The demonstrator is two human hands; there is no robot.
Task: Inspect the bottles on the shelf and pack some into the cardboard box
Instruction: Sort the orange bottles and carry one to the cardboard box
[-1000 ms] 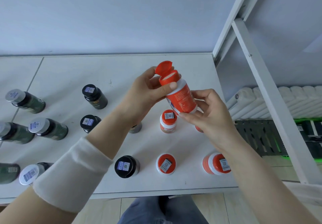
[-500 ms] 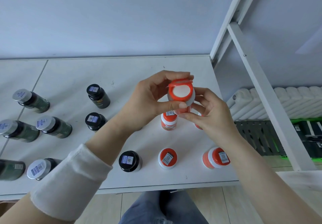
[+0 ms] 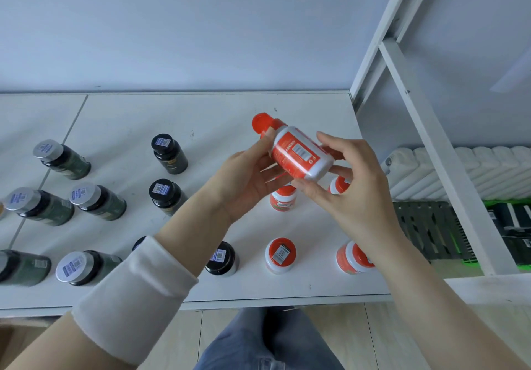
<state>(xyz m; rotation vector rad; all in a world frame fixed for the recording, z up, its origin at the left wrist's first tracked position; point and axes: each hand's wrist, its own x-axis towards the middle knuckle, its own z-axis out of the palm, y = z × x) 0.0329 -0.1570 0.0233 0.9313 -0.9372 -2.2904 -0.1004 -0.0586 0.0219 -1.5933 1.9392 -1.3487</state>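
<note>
Held bottle (image 3: pixel 298 154) has tipped sideways, hands (image 3: pixel 247 180) (image 3: pixel 353 197) partly hiding orange bottles (image 3: pixel 283 203).

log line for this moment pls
phase: inspecting | held: orange bottle, tilted above shelf, cap end away | left hand: grips cap end | right hand: grips base end

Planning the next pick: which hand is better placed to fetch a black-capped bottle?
Probably left. The left hand holds the orange bottle by its cap end, nearer the black-capped bottles standing to its left; the right hand grips its base, farther right.
</note>
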